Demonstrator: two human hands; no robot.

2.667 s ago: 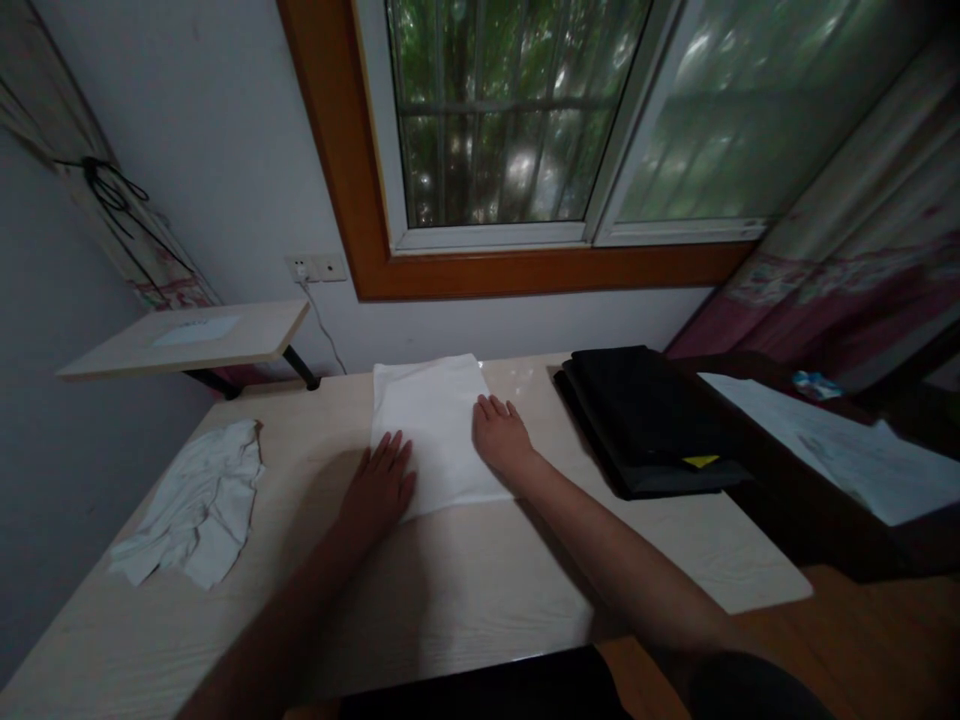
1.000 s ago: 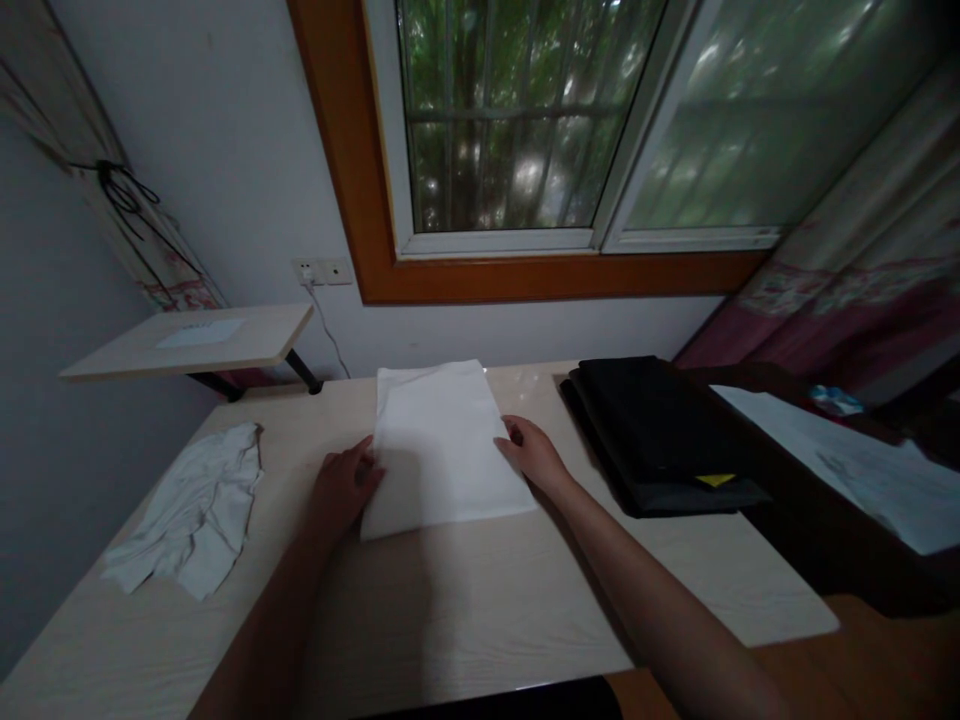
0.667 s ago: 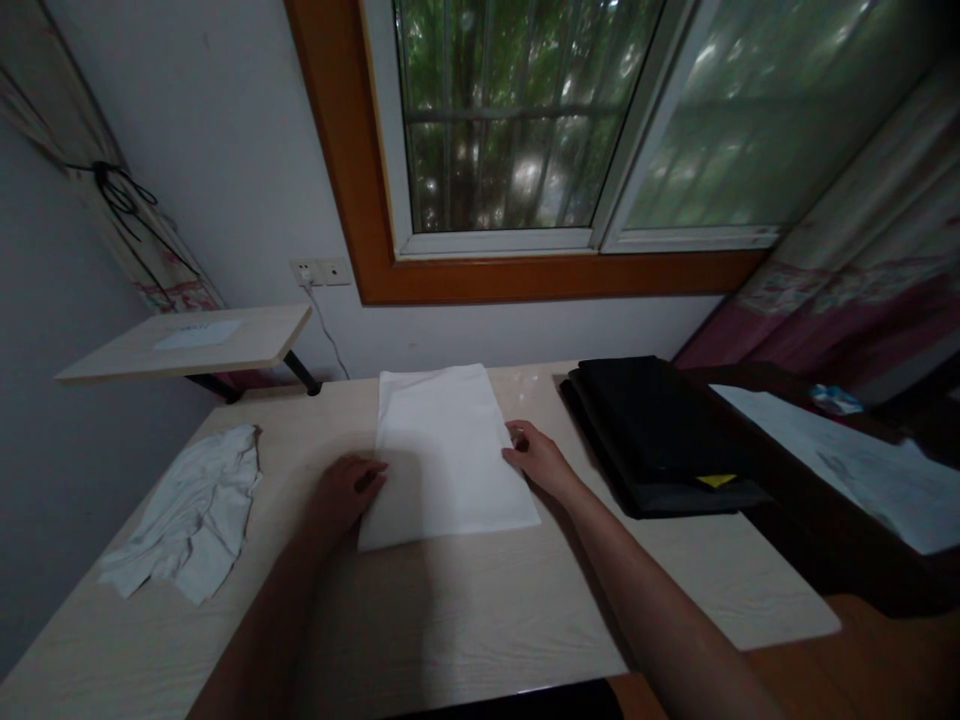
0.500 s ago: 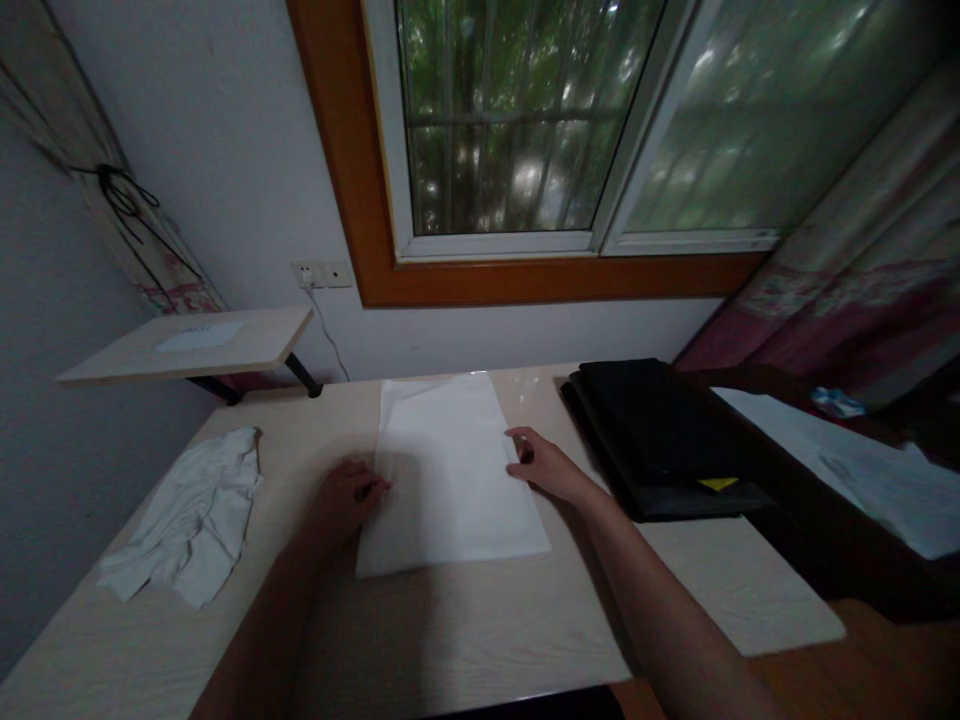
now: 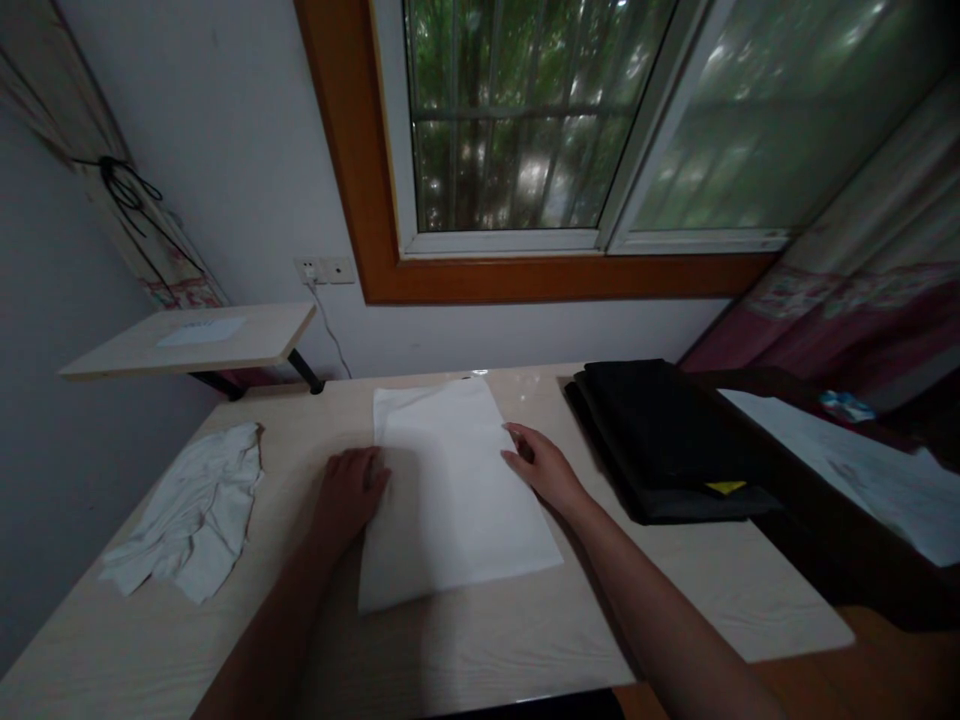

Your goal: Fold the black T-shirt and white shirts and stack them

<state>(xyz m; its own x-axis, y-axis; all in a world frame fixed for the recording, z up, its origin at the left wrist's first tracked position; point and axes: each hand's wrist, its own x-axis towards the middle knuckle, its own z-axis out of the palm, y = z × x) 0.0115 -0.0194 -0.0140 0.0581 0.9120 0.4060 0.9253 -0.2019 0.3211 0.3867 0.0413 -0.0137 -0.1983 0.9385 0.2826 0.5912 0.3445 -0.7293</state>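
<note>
A white, paper-like sheet (image 5: 457, 490) lies on the wooden desk (image 5: 510, 650) in front of me, its far left corner slightly creased. Along its left edge rests my left hand (image 5: 351, 497), palm down with the fingers loosely bent and the thumb apart, the thumb tip at the sheet's border. My right hand (image 5: 551, 470) is at the opposite edge. Its thumb and forefinger are apart with a gap between them, their tips touching or very near the sheet's right border. Whether the sheet is one layer or more, I cannot tell.
A crumpled white cloth (image 5: 195, 510) lies on the left, before a small raised shelf (image 5: 262, 335) bearing a paper label. Black folders (image 5: 660, 430) are stacked on the right. Beyond them a printed sheet (image 5: 847, 465) lies on a dark surface. A cable (image 5: 330, 330) hangs from the wall socket.
The sheet has shifted a little towards me and turned slightly. My left hand has flattened from a pinch-like shape at its left edge. My right hand keeps much the same pose.
</note>
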